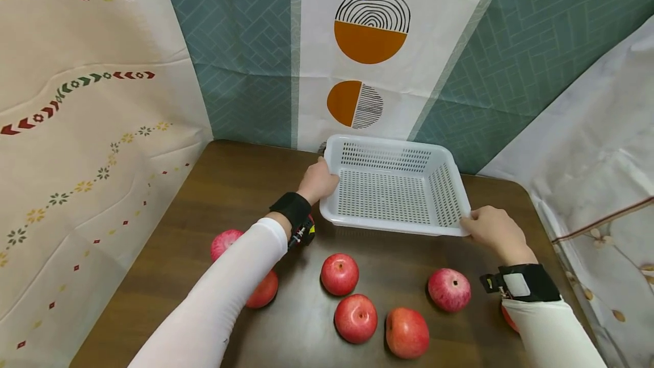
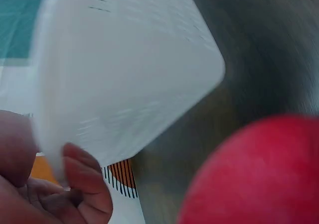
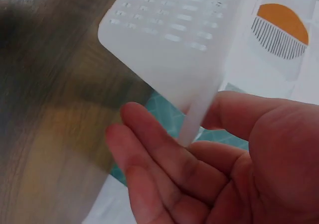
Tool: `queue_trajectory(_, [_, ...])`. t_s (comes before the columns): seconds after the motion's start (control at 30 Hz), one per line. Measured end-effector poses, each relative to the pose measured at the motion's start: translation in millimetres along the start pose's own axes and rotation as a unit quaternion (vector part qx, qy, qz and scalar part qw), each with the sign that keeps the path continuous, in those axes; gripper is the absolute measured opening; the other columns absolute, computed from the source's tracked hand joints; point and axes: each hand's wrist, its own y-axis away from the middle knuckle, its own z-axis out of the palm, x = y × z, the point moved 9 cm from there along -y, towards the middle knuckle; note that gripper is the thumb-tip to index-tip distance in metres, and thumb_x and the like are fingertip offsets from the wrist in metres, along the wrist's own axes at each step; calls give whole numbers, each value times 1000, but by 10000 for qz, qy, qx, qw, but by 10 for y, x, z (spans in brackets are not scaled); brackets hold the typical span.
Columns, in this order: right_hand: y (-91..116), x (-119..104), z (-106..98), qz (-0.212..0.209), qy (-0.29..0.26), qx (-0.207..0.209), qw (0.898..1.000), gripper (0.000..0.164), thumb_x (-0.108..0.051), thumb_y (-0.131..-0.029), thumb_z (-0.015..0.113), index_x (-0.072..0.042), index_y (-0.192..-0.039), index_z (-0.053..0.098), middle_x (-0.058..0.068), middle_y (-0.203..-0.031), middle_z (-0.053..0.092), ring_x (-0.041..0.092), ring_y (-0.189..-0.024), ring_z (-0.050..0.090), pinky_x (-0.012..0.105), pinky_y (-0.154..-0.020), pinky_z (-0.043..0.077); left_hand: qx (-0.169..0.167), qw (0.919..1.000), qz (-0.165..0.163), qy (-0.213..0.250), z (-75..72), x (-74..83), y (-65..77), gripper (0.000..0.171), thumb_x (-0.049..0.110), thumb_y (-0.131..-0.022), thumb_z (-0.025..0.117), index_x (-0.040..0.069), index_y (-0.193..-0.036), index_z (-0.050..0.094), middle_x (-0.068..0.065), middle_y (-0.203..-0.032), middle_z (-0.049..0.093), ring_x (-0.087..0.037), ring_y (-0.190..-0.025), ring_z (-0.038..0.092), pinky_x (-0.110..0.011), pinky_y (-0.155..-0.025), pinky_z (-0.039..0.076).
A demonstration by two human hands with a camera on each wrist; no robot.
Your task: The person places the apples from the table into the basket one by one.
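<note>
A white plastic basket [image 1: 380,195] with slotted walls is held by both hands at the back of the table. Nothing lies inside it. My left hand [image 1: 319,180] pinches the rim at its left side, thumb on one face and curled fingers on the other in the left wrist view. My right hand [image 1: 495,231] grips the near right corner; in the right wrist view the rim passes between the thumb and the fingers [image 3: 154,144]. Whether the basket's base touches the table is unclear. Red apples [image 1: 340,274] lie on the near side of the basket.
On the brown table [image 1: 245,180], several more apples lie nearby, among them a striped one [image 1: 449,289] at right. The left arm partly covers two apples [image 1: 264,290], and the right sleeve another [image 1: 508,317]. Patterned cloth [image 1: 245,72] hangs behind the table and along both sides.
</note>
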Motion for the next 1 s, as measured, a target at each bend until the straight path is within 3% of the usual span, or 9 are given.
queue_trajectory(0.1, [50,-56,16,64,55,-31,10000,33,-26,-95,56,0,-95,77,8,-76,67,24,-67,54,36,-54,40,221,9990,185,-330,-8,-32,-81,69,13,-105,52,-10,-163,23,-28,-130,65,-35,-106,71,-47,-82,61])
queue_trajectory(0.2, [97,-97,38,122,87,-61,9999,32,-27,-94,58,0,-90,75,8,-74,64,24,-66,53,35,-52,39,445,9962,523,-528,119,-305,-418,60,19,-107,47,-8,-158,32,-23,-115,70,-32,-95,74,-46,-76,61])
queue_trajectory(0.33, [160,-106,51,181,91,-41,9998,33,-29,-94,59,-1,-90,76,7,-73,63,24,-65,52,34,-52,37,373,9963,409,-659,161,-359,-500,55,22,-109,46,-4,-157,34,-21,-112,69,-32,-93,73,-48,-76,61])
queue_trajectory(0.43, [196,-93,56,215,97,-24,9997,32,-29,-95,59,-2,-90,76,6,-72,63,23,-64,51,35,-52,37,242,9965,104,-799,57,-118,-224,58,17,-108,51,-2,-160,31,-24,-117,67,-36,-98,72,-51,-81,61])
queue_trajectory(0.53, [206,-90,60,216,118,-18,9997,32,-29,-95,58,-3,-91,76,6,-71,62,23,-64,51,35,-52,36,337,9954,65,-896,38,-76,-151,61,18,-107,55,0,-160,30,-22,-116,67,-36,-97,71,-50,-80,61])
queue_trajectory(0.7, [194,-89,74,271,126,-84,9995,33,-30,-96,58,-3,-94,76,6,-73,62,23,-65,51,35,-52,37,403,9948,-134,-924,21,-76,-109,65,15,-101,68,3,-154,33,-20,-114,67,-35,-94,70,-50,-77,60])
queue_trajectory(1.0, [167,-35,96,164,-10,-164,9997,43,-36,-100,56,1,-112,75,7,-74,56,22,-65,48,35,-52,34,354,9919,-255,-1192,45,-41,-144,77,14,-99,71,1,-160,26,-19,-105,69,-33,-81,71,-45,-66,59])
